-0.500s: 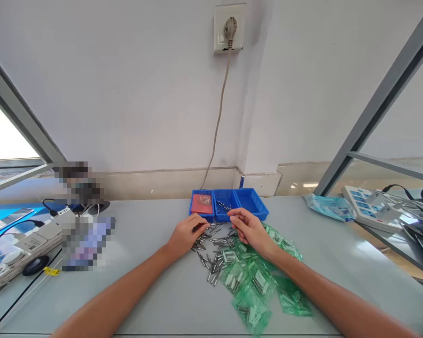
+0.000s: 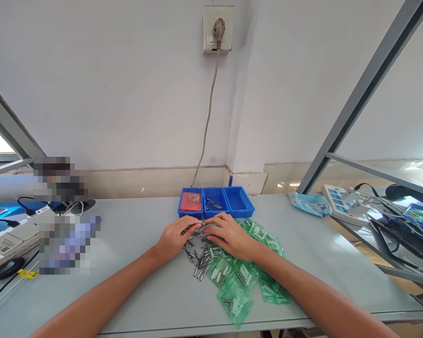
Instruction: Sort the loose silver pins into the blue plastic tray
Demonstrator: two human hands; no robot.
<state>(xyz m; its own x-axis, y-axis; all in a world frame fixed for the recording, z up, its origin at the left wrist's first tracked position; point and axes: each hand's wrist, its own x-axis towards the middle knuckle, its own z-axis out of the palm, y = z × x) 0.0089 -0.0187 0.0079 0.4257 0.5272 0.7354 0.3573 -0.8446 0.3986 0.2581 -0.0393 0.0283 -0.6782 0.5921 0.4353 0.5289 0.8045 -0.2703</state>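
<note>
The metal pins [image 2: 198, 257] lie in a loose heap on the grey table [image 2: 141, 281], just in front of the blue tray [image 2: 237, 199] of 3 compartments and touching the green bags [image 2: 238, 281]. They look stiff, light and slick (apt to roll or scatter), best nipped mid-shaft between thumb and forefinger. Their long axes point every way, many roughly toward the wall. The left hand [image 2: 172, 240] is curled narrow, seemingly pinching 1 pin. The right hand [image 2: 229, 237] rests palm-down on the heap, fingers bent, and I cannot tell whether it grips any.
</note>
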